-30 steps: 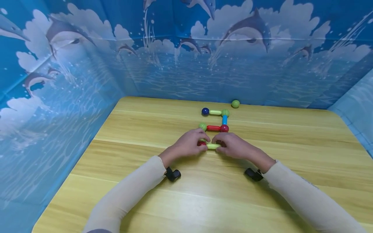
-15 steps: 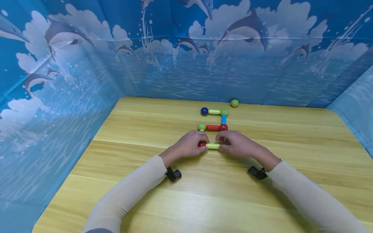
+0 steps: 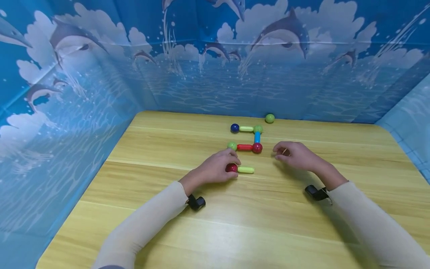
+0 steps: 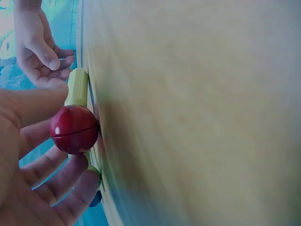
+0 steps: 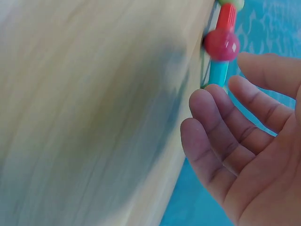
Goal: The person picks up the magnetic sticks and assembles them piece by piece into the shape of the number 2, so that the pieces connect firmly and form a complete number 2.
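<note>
My left hand point(image 3: 215, 167) curls its thumb and fingers round a glossy red ball point(image 4: 74, 129) low on the table. A yellow-green rod point(image 3: 246, 170) extends rightward from that ball, its right end bare. My right hand point(image 3: 298, 155) is held off to the right, fingers loosely bent and nothing between them. Just beyond lies a zigzag of toy balls and rods: a green ball point(image 3: 232, 145), a red rod point(image 3: 245, 147), a second red ball point(image 3: 257, 148), a blue rod point(image 3: 257, 137), another green ball point(image 3: 258, 129), a pale green rod point(image 3: 246, 129) and a dark blue ball point(image 3: 234, 128).
A loose green ball point(image 3: 270, 118) sits near the far edge of the wooden table point(image 3: 215, 231). Behind and at the sides hangs a blue curtain point(image 3: 201, 89) printed with dolphins. Each wrist carries a small black camera.
My right hand has let go of the yellow-green rod's right end and moved away to the right. The left hand stays at the red ball.
</note>
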Available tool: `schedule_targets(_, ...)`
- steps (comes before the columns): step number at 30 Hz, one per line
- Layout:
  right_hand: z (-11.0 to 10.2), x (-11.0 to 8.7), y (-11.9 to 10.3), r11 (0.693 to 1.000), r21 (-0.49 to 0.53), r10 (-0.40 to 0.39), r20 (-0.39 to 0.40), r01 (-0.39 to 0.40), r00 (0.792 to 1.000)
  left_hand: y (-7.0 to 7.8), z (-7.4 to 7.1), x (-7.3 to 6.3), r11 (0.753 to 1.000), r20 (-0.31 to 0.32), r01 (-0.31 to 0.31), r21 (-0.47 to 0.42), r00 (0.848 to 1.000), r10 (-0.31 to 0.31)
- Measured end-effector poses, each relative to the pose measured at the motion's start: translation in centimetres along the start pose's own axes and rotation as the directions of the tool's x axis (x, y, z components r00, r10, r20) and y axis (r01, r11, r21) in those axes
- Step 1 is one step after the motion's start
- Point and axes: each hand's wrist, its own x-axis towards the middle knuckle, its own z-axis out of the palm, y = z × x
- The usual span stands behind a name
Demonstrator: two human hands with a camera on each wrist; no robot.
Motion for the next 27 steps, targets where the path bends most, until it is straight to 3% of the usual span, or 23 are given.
schedule_targets(7,-0.7,0.0,1.8,0.999,-0.002,0.041,-0.001,-0.041,0.999,0.3,-0.2,-1.0,0.992,-0.003,0.065,0.105,0.998,-0.066)
schedule_targets(10,-1.1,0.2,2.3,0.997,0.010,0.073,0.005,-0.073,0.997,0.4,-0.3,-1.2,0.989,0.014,0.095,0.111,0.995,-0.097)
schedule_targets(20,-2.5,2.0,4.0,0.990,0.019,0.140,0.006,-0.140,0.990,-0.4,-0.2,-1.5,0.990,0.018,0.139,0.010,0.990,-0.139)
schedule_targets(27,-3.0,3.6,4.2,0.976,0.035,0.214,-0.009,-0.213,0.977,-0.3,0.1,-1.6,0.977,0.025,0.175,-0.122,0.985,-0.173)
